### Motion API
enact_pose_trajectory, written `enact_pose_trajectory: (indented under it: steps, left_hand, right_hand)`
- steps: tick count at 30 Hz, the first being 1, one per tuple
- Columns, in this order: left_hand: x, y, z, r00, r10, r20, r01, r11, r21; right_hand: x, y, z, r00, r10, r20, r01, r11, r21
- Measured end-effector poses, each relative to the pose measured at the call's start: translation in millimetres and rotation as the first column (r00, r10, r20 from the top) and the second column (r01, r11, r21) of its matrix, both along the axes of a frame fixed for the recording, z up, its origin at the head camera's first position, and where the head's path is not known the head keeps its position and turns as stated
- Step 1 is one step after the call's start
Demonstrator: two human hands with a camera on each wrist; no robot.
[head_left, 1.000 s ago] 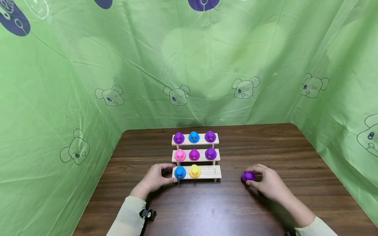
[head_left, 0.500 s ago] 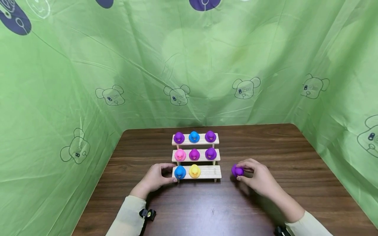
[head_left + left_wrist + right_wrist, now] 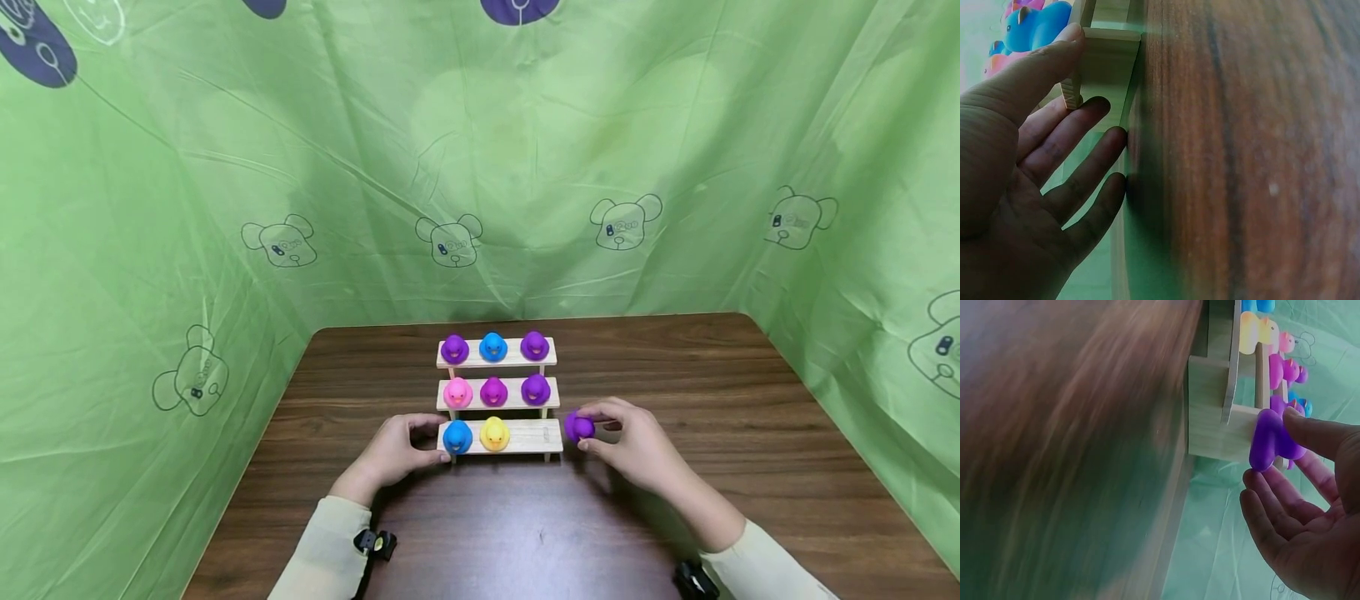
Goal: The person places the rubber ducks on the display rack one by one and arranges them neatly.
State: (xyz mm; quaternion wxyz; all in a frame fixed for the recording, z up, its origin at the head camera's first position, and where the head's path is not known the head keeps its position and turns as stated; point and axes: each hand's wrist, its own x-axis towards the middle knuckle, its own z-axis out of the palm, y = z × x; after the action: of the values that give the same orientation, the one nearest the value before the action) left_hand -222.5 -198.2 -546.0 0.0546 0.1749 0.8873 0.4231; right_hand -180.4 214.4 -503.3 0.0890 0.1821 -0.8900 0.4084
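Observation:
A three-step wooden display stand [image 3: 525,446] stands on the table. My left hand [image 3: 393,454] holds the left end of its lowest step, thumb at the front and index finger behind. On that step sit a blue rubber duck [image 3: 457,437] and a yellow duck [image 3: 495,434]; the right part is bare wood. Just right of it, my right hand [image 3: 637,442] pinches a purple rubber duck [image 3: 580,426] between thumb and fingers. In the right wrist view this purple duck [image 3: 1266,440] overlaps the stand's end.
The middle step carries a pink duck [image 3: 457,393], a magenta duck [image 3: 493,392] and a purple duck [image 3: 536,389]. Purple, blue and purple ducks line the top step [image 3: 512,354]. Green cloth [image 3: 525,275] hangs behind the brown wooden table [image 3: 337,375] and along both its sides.
My right hand has carried the purple duck leftward across the table, up to the right end of the lowest step. The left hand and the stand have stayed in place.

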Motion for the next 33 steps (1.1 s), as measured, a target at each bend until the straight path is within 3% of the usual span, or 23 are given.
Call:
enact_pose_trajectory:
  steps: [7,33]
  left_hand:
    - [-0.1,-0.2,0.3,1.000,-0.004,0.002,0.004,1.000,-0.005]
    - [-0.4,-1.4,-1.0,1.000,-0.008,-0.005,0.008,1.000,-0.008]
  right_hand:
    - [-3.3,-14,-1.4,1.000,0.018,0.025,-0.017,0.999,-0.035]
    - [-6.4,-49,-5.9,0.996,0.060,0.060,-0.059,0.998,-0.006]
